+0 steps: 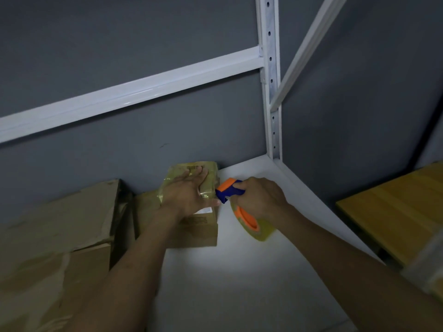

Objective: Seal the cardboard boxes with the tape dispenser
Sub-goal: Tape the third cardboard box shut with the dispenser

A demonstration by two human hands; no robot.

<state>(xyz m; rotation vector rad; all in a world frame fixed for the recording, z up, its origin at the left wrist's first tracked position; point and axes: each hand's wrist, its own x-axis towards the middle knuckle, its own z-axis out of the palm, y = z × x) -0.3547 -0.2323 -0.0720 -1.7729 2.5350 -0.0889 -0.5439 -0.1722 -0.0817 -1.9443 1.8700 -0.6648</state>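
1. Three boxes sit on the white shelf (pixel 239 271): a small taped box (pixel 212 176) at the wall, a brown box (pixel 199 236) just in front of or under it, and a big box (pixel 60 224), crumpled, at the left, which may in fact be two stacked.
2. One dispenser (pixel 227 191), orange and blue, carries one roll (pixel 261 232) of yellowish tape. Two hands are in view.
3. One white label (pixel 206 210) and some dark print lie on the brown box, with more print on the taped box. All of it is too blurred to read.
4. On the taped box the left hand (pixel 189 195) lies flat, its fingers (pixel 199 173) straight and pointing to the wall, thumb out along the near edge.
5. Round the dispenser's handle the right hand (pixel 260 200) grips with curled fingers.
6. At the taped box's right edge, just beside the left thumb, sits the dispenser's blue nose. The roll hangs below the right hand, over the shelf.
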